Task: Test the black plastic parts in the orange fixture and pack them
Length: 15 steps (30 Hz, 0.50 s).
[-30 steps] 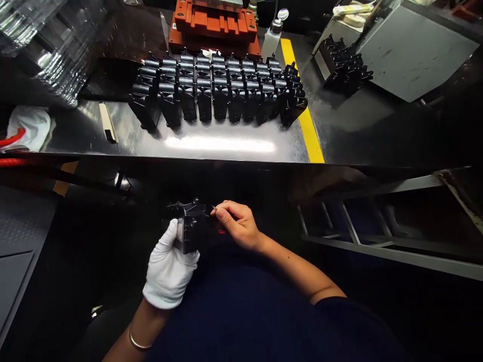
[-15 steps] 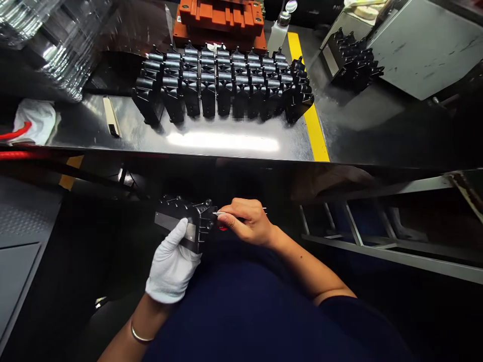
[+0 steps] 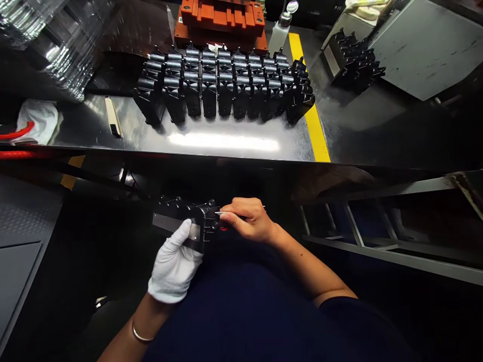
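Note:
My left hand (image 3: 176, 264), in a white glove, is closed around a black moulded plastic part (image 3: 171, 237) with a flat grey strip along its side. The thumb presses on that strip. My bare right hand (image 3: 249, 218) pinches a thin tool with a pale pointed tip (image 3: 219, 213); its exact kind I cannot make out. The tip is at the part's right end, beside its small prongs; whether it touches cannot be told. A bit of red shows under the right fingers. Both hands are in front of the bench, above my lap.
On the metal bench (image 3: 226, 151) stands a row of several similar black parts (image 3: 225, 98). Behind them sits an orange block (image 3: 222, 20) and a pump bottle (image 3: 279, 34). A cutter knife (image 3: 112, 118) and a white cloth (image 3: 39, 120) lie left. Another black stack (image 3: 350, 60) stands right.
The black part and both hands have shifted very slightly to the right in view. Both grips stay the same, with the pale tip still at the part's right end.

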Each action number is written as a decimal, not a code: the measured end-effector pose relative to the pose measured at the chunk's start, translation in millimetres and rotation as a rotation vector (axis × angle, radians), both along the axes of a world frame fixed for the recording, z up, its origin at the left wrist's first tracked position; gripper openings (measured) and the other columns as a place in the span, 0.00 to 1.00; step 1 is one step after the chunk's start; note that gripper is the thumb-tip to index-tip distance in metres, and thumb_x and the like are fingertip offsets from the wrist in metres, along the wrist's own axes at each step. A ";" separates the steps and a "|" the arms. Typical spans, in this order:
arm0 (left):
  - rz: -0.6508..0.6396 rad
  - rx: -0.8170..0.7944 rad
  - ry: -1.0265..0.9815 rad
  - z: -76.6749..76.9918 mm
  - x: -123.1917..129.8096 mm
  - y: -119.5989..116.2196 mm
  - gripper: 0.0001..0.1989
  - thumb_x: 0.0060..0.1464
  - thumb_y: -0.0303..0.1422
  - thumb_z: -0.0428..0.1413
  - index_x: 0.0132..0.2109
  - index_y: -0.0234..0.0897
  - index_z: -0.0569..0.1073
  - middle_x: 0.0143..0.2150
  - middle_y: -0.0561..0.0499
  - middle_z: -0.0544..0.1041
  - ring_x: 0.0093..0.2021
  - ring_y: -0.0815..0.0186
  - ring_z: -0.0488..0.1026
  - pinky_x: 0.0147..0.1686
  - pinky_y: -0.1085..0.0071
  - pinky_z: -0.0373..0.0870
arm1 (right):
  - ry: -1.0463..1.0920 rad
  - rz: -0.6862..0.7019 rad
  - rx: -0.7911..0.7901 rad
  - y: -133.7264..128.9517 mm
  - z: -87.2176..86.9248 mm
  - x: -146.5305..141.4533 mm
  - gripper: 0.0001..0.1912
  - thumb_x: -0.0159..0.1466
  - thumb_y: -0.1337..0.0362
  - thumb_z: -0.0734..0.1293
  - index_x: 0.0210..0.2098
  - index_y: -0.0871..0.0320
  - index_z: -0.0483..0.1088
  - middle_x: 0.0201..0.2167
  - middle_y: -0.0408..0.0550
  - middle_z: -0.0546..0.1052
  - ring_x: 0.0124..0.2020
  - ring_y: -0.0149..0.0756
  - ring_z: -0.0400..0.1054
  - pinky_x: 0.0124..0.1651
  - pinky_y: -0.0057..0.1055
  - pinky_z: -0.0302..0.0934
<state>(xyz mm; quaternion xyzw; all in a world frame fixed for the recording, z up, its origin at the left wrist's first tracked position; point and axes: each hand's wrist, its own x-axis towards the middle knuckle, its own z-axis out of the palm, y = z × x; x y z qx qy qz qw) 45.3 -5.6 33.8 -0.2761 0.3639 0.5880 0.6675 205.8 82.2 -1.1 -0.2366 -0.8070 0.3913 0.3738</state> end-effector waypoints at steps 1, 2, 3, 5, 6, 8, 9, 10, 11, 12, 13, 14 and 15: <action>-0.003 -0.005 0.000 0.3 0.4 0.3 0.26 0.67 0.26 0.32 0.55 0.33 0.72 0.34 0.46 0.82 0.34 0.71 0.80 0.37 0.81 0.76 | 0.014 -0.016 0.008 0.1 -1.7 -0.4 0.14 0.67 0.63 0.63 0.30 0.62 0.76 0.21 0.46 0.75 0.21 0.27 0.63 0.25 0.25 0.58; -0.005 -0.002 -0.004 0.2 0.6 0.8 0.26 0.67 0.26 0.32 0.56 0.33 0.72 0.34 0.46 0.82 0.34 0.71 0.80 0.36 0.82 0.76 | 0.029 -0.034 0.014 -0.3 -3.7 -1.0 0.14 0.67 0.63 0.63 0.31 0.62 0.76 0.22 0.47 0.76 0.21 0.27 0.64 0.25 0.25 0.59; -0.006 0.007 -0.008 -0.6 0.6 1.3 0.25 0.67 0.26 0.32 0.57 0.33 0.71 0.34 0.46 0.82 0.33 0.71 0.80 0.36 0.82 0.75 | 0.045 -0.051 0.016 -1.1 -5.8 -2.0 0.13 0.67 0.63 0.63 0.31 0.62 0.76 0.22 0.47 0.76 0.21 0.27 0.64 0.25 0.25 0.59; -0.011 0.031 -0.007 -3.5 0.2 2.7 0.25 0.66 0.25 0.32 0.57 0.34 0.71 0.34 0.47 0.82 0.33 0.71 0.80 0.36 0.83 0.75 | 0.071 -0.086 0.005 -3.6 -10.5 -4.7 0.13 0.66 0.62 0.63 0.31 0.61 0.77 0.23 0.47 0.77 0.21 0.27 0.65 0.26 0.25 0.60; -0.015 0.040 -0.005 -5.4 -0.1 3.1 0.26 0.66 0.24 0.32 0.57 0.35 0.71 0.34 0.47 0.82 0.33 0.72 0.80 0.36 0.83 0.75 | 0.077 -0.108 -0.010 -4.6 -13.4 -6.4 0.13 0.66 0.62 0.63 0.31 0.61 0.77 0.23 0.47 0.77 0.21 0.27 0.65 0.26 0.25 0.61; -0.015 0.050 0.004 -8.7 -1.0 2.4 0.26 0.66 0.24 0.33 0.56 0.36 0.72 0.34 0.49 0.82 0.33 0.73 0.80 0.38 0.83 0.74 | 0.069 -0.146 -0.054 -4.5 -20.9 -9.8 0.14 0.66 0.60 0.64 0.31 0.61 0.78 0.23 0.48 0.77 0.21 0.28 0.66 0.26 0.26 0.61; -0.018 0.044 0.003 -9.8 -1.6 0.7 0.26 0.66 0.23 0.33 0.55 0.37 0.73 0.33 0.49 0.82 0.32 0.74 0.80 0.39 0.83 0.74 | 0.058 -0.172 -0.085 -3.0 -25.8 -11.1 0.15 0.66 0.59 0.64 0.31 0.60 0.78 0.23 0.48 0.77 0.22 0.29 0.66 0.26 0.26 0.61; -0.025 0.031 -0.006 -10.6 -2.4 -2.0 0.25 0.65 0.23 0.34 0.54 0.37 0.74 0.32 0.50 0.82 0.32 0.74 0.79 0.39 0.83 0.74 | 0.047 -0.212 -0.124 -0.3 -31.1 -11.7 0.16 0.66 0.57 0.63 0.30 0.60 0.78 0.24 0.48 0.77 0.22 0.29 0.67 0.27 0.27 0.62; -0.033 0.018 -0.016 -11.1 -3.5 -5.6 0.25 0.65 0.23 0.35 0.51 0.37 0.75 0.30 0.51 0.82 0.31 0.74 0.79 0.38 0.83 0.75 | 0.037 -0.267 -0.175 3.2 -36.4 -11.5 0.18 0.65 0.54 0.63 0.29 0.60 0.78 0.23 0.47 0.77 0.23 0.30 0.68 0.28 0.27 0.62; -0.040 0.012 -0.021 -11.7 -5.0 -9.6 0.24 0.64 0.22 0.37 0.49 0.38 0.77 0.27 0.53 0.81 0.29 0.74 0.79 0.37 0.84 0.75 | 0.028 -0.332 -0.234 6.9 -41.3 -10.5 0.20 0.65 0.52 0.63 0.28 0.59 0.78 0.23 0.47 0.77 0.23 0.31 0.69 0.28 0.28 0.63; -0.049 0.015 -0.021 -12.6 -6.9 -13.7 0.23 0.63 0.21 0.39 0.46 0.39 0.78 0.24 0.54 0.80 0.29 0.73 0.79 0.37 0.84 0.75 | 0.023 -0.397 -0.294 10.2 -44.9 -8.7 0.21 0.64 0.50 0.63 0.26 0.59 0.78 0.23 0.47 0.78 0.24 0.33 0.70 0.29 0.28 0.63; -0.063 0.027 -0.018 -14.1 -9.3 -17.1 0.23 0.62 0.20 0.41 0.43 0.40 0.79 0.23 0.55 0.79 0.29 0.73 0.79 0.37 0.84 0.75 | 0.018 -0.439 -0.349 12.5 -46.7 -6.4 0.22 0.64 0.49 0.63 0.26 0.59 0.78 0.23 0.47 0.78 0.26 0.34 0.71 0.30 0.29 0.64; -0.082 0.046 -0.012 -16.3 -12.0 -19.6 0.22 0.61 0.19 0.42 0.41 0.40 0.80 0.23 0.55 0.79 0.31 0.73 0.79 0.38 0.84 0.74 | 0.011 -0.443 -0.391 13.3 -46.2 -3.9 0.22 0.63 0.48 0.63 0.26 0.59 0.78 0.24 0.48 0.78 0.27 0.35 0.72 0.31 0.29 0.65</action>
